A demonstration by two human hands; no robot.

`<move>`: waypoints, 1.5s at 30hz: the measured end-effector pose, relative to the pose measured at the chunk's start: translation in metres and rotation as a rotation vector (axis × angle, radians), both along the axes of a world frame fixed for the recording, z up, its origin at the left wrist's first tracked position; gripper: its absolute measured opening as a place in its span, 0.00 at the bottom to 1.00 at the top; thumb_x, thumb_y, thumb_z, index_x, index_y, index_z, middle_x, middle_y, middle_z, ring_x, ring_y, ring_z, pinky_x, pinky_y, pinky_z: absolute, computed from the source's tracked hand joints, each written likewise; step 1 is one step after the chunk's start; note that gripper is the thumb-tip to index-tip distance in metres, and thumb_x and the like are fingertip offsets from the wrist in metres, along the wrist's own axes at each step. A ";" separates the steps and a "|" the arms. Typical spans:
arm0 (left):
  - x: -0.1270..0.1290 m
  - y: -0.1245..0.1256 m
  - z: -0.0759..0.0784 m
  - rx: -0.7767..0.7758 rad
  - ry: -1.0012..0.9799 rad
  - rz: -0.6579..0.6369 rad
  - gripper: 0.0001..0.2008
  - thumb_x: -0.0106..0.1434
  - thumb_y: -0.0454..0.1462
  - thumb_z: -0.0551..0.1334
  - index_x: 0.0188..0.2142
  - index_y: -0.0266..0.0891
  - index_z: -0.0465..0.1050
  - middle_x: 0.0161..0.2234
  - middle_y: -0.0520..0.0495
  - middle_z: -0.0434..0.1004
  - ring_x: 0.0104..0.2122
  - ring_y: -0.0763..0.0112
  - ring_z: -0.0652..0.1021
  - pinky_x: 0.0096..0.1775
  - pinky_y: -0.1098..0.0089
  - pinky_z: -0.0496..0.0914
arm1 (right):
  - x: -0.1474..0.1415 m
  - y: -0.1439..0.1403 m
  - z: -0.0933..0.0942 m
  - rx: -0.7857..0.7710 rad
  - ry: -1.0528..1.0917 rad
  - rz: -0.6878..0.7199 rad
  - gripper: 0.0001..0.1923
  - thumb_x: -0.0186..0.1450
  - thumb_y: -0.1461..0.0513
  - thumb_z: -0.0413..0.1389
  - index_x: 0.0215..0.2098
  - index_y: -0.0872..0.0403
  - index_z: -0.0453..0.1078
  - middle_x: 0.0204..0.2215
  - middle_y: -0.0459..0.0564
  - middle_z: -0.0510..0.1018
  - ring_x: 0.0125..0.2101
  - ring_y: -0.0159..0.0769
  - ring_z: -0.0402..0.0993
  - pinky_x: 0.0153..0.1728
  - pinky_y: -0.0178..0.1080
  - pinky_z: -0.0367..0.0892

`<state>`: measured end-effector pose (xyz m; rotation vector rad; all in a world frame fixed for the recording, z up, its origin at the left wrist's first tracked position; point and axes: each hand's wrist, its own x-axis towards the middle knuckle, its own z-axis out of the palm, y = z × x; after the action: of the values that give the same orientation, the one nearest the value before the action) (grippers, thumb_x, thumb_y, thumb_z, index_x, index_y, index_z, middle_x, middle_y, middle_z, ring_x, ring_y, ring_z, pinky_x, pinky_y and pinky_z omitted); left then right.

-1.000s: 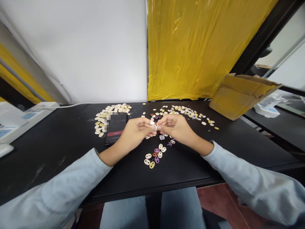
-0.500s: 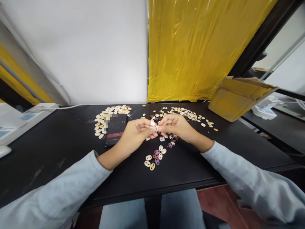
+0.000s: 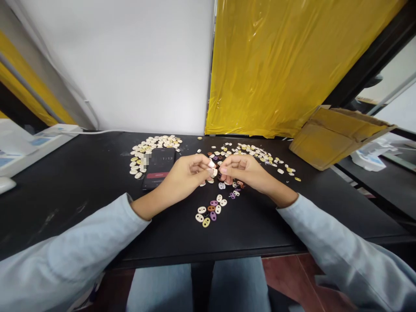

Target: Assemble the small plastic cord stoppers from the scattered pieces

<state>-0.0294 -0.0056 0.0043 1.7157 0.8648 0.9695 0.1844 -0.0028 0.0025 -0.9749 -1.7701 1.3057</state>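
My left hand (image 3: 185, 175) and my right hand (image 3: 245, 171) meet fingertip to fingertip just above the black table (image 3: 81, 190). Between the fingertips they pinch a small white two-hole bead (image 3: 214, 172). Under and in front of the hands lies a small group of white, purple, brown and yellow beads (image 3: 209, 210). A pile of cream beads (image 3: 152, 147) lies at the back left. A scatter of mixed beads (image 3: 253, 154) lies behind my right hand.
A black phone (image 3: 160, 167) with a lit screen lies face up just left of my left hand. An open cardboard box (image 3: 338, 136) sits at the table's right back corner. Yellow plastic sheeting (image 3: 292, 65) hangs behind. White devices (image 3: 29, 147) stand at the far left.
The view has shifted slightly, so everything sits a little higher and to the right. Both hands stay together on the bead, with the fingers working slightly.
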 end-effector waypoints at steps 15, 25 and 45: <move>-0.018 0.011 0.003 0.497 0.694 0.073 0.10 0.64 0.37 0.59 0.39 0.36 0.77 0.33 0.47 0.76 0.28 0.70 0.72 0.33 0.70 0.64 | 0.022 0.012 -0.004 0.237 -0.509 -0.023 0.10 0.56 0.58 0.67 0.33 0.56 0.79 0.17 0.41 0.73 0.17 0.27 0.67 0.20 0.32 0.58; -0.049 0.008 0.055 0.048 0.861 -0.164 0.05 0.55 0.38 0.65 0.27 0.40 0.77 0.22 0.52 0.76 0.22 0.71 0.72 0.23 0.74 0.60 | 0.021 0.010 -0.008 0.310 -0.451 -0.018 0.04 0.59 0.63 0.62 0.26 0.54 0.74 0.21 0.44 0.76 0.21 0.29 0.70 0.23 0.33 0.62; -0.030 -0.007 0.030 0.207 0.765 -0.359 0.03 0.55 0.33 0.62 0.27 0.40 0.68 0.26 0.53 0.71 0.25 0.72 0.72 0.27 0.72 0.63 | 0.017 0.007 -0.007 0.268 -0.242 0.015 0.07 0.63 0.60 0.61 0.37 0.54 0.77 0.30 0.48 0.80 0.31 0.33 0.77 0.33 0.36 0.74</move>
<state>-0.0596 -0.0131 0.0341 2.3714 0.8900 0.1391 0.2011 0.0040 -0.0046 -0.9991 -2.0764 0.9569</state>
